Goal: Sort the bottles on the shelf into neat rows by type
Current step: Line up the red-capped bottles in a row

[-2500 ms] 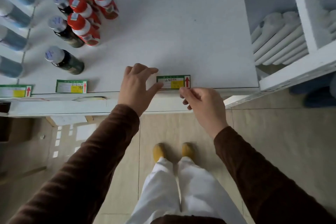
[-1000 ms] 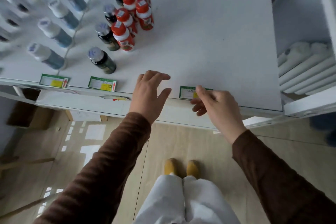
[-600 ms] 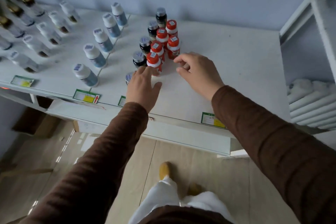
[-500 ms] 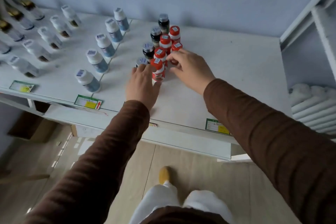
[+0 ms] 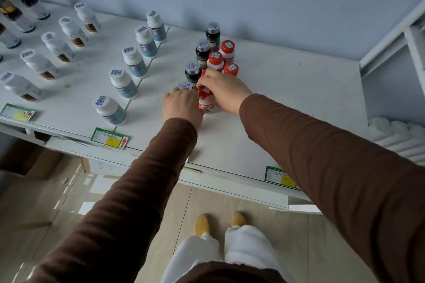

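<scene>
Both hands reach onto the white shelf (image 5: 287, 89) at the cluster of small bottles. The right hand (image 5: 224, 91) has its fingers (image 5: 204, 79) curled round the nearest red bottle (image 5: 205, 101), clamped on its upper part so the cap is hidden; the bottle's base looks to be at the shelf surface. The left hand (image 5: 181, 105) lies just left of that bottle, its fingers bent over a dark bottle with a grey cap (image 5: 185, 85), only the cap showing; I cannot tell whether they grip it. Beyond the right fingers stand three more red-capped bottles (image 5: 216, 61), close together. Beyond the left fingers runs a row of dark bottles (image 5: 202, 53) toward the wall. Farther left of the left fingers, a row of blue-labelled white bottles (image 5: 134, 62) runs front to back. A price label (image 5: 110, 138) sits on the shelf's front edge, nearer the person than the left fingers.
</scene>
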A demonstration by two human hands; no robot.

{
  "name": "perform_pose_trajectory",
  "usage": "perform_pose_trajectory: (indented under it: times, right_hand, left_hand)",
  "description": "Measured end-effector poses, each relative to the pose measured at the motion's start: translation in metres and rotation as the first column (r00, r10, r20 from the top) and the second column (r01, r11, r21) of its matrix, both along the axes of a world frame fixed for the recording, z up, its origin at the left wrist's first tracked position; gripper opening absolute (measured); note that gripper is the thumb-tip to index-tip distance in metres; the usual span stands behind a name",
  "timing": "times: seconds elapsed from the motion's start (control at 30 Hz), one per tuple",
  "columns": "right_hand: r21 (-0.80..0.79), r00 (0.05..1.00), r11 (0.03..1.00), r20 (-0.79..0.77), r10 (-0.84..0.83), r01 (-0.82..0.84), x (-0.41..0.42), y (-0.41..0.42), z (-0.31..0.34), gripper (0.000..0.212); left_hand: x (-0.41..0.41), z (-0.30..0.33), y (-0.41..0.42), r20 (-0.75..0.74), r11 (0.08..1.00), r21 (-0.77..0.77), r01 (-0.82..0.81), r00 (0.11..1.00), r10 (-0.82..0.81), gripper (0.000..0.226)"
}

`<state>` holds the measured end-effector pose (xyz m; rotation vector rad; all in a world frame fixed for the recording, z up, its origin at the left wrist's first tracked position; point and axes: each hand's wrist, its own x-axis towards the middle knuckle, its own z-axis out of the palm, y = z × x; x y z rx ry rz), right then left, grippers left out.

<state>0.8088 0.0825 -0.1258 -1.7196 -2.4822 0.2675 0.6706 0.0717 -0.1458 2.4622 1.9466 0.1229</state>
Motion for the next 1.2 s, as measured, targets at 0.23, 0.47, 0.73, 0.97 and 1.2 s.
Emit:
perform_pose_trajectory:
  times: [0.23,0.47,0.73,0.97,1.2]
  right_hand:
    - [0.008,0.999,1.000,-0.048,0.004,-0.004,0.029,-0.013,-0.012,0.041]
    - [-0.109,0.935,0.990,-0.334,-0.116,0.084,0.064,-0.016,0.019,0.025]
    - [-0.256,0.706,0.935,-0.613,-0.354,0.247,0.116,-0.048,0.084,0.038]
    - [-0.285,0.582,0.888,-0.675,-0.453,0.361,0.149,-0.078,0.102,0.060]
    - [-0.300,0.599,0.898,-0.670,-0.439,0.322,0.166,-0.102,0.089,0.034]
  left_hand:
    - [0.025,-0.002,0.002,-0.073,0.999,-0.038,0.015,0.997,-0.018,0.025]
    - [0.026,0.007,-0.008,0.495,0.991,-0.096,0.092,0.869,-0.033,0.037]
    - [0.052,0.033,-0.027,0.891,0.632,-0.397,0.665,0.115,0.439,0.033]
    - [0.096,0.044,-0.049,0.732,0.391,-0.312,0.866,-0.043,0.680,0.042]
    - [0.115,0.035,-0.053,0.865,0.440,-0.340,0.831,0.093,0.494,0.034]
